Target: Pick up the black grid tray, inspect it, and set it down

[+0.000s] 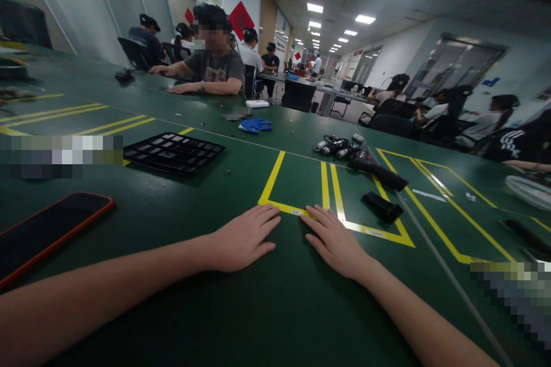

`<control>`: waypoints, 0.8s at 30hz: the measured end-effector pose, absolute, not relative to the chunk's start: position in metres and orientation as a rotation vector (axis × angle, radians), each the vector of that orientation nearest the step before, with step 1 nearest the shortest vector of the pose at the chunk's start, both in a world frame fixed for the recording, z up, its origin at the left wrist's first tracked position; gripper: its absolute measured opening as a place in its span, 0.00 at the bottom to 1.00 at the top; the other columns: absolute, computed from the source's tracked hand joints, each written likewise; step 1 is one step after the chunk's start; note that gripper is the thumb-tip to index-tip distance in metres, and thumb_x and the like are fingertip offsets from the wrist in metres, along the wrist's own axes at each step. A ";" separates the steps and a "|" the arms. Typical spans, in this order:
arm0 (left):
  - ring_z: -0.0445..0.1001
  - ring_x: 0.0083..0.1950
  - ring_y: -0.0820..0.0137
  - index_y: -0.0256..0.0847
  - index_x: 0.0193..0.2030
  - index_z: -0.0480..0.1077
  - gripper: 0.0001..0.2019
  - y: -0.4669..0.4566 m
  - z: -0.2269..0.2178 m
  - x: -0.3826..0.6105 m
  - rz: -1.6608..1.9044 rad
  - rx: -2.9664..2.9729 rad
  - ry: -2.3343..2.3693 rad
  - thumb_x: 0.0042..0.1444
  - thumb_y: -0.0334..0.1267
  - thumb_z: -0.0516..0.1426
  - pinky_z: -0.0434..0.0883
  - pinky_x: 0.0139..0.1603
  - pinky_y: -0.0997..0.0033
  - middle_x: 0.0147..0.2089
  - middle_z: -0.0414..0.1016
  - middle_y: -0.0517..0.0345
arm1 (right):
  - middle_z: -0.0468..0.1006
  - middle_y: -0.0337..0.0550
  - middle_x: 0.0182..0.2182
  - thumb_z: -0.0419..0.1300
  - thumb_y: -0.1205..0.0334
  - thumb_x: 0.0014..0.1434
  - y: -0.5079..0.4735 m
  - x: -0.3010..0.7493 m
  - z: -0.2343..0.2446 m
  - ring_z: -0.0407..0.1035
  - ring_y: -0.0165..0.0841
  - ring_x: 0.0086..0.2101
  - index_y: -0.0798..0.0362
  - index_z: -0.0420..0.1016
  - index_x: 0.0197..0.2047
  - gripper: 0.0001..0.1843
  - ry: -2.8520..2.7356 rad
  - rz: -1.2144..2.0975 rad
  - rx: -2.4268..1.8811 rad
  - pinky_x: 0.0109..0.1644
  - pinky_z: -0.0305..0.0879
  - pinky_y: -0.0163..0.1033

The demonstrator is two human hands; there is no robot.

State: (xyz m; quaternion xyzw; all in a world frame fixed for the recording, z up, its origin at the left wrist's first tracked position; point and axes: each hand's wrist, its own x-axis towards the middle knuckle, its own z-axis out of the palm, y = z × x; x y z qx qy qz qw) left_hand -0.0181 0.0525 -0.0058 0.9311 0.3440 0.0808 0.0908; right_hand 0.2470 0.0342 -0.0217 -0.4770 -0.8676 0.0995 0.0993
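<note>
Both hands rest palm down on the green table (275, 315). My left hand (243, 239) lies flat with its fingers stretched toward the near left corner of a yellow tape outline (272, 177). Just right of it, my right hand (334, 240) is also flat, its fingertips over the near tape line. Neither hand holds anything. To the right lies a black plastic part (382, 207). Behind that are a black handheld tool (379, 173) and several silver cylinders with black cable (338, 146).
At left lie a phone with an orange-red edge (55, 220) and a black compartment tray (174, 151). A blue glove (255, 125) and a small white object (257, 104) are farther back. A person (215, 62) sits across the table. More tape outlines (447, 200) mark the right side.
</note>
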 end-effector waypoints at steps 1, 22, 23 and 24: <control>0.56 0.66 0.59 0.38 0.62 0.60 0.26 0.047 -0.006 -0.015 0.206 2.770 1.003 0.61 0.48 0.48 0.55 0.64 0.55 0.66 0.58 0.47 | 0.56 0.46 0.64 0.43 0.50 0.63 0.034 0.247 -0.022 0.47 0.41 0.64 0.47 0.56 0.63 0.26 -2.564 0.287 -1.406 0.66 0.45 0.59; 0.61 0.62 0.58 0.33 0.55 0.68 0.19 0.099 -0.007 -0.044 0.312 2.966 1.518 0.59 0.29 0.46 0.62 0.59 0.55 0.61 0.63 0.42 | 0.67 0.61 0.54 0.44 0.50 0.60 0.085 0.394 -0.036 0.63 0.50 0.52 0.61 0.63 0.57 0.29 -1.803 -0.206 -2.314 0.56 0.59 0.55; 0.61 0.62 0.56 0.32 0.55 0.68 0.19 0.106 -0.007 -0.051 0.269 2.947 1.680 0.58 0.28 0.47 0.63 0.58 0.55 0.61 0.63 0.40 | 0.67 0.61 0.54 0.44 0.49 0.60 0.085 0.396 -0.038 0.64 0.50 0.52 0.61 0.63 0.57 0.30 -1.802 -0.176 -2.322 0.56 0.60 0.54; 0.63 0.61 0.55 0.31 0.54 0.68 0.20 0.112 -0.006 -0.058 0.196 2.909 1.816 0.57 0.27 0.47 0.64 0.56 0.55 0.60 0.64 0.39 | 0.66 0.61 0.54 0.43 0.49 0.60 0.086 0.396 -0.039 0.64 0.50 0.51 0.61 0.62 0.58 0.30 -1.807 -0.185 -2.323 0.55 0.61 0.53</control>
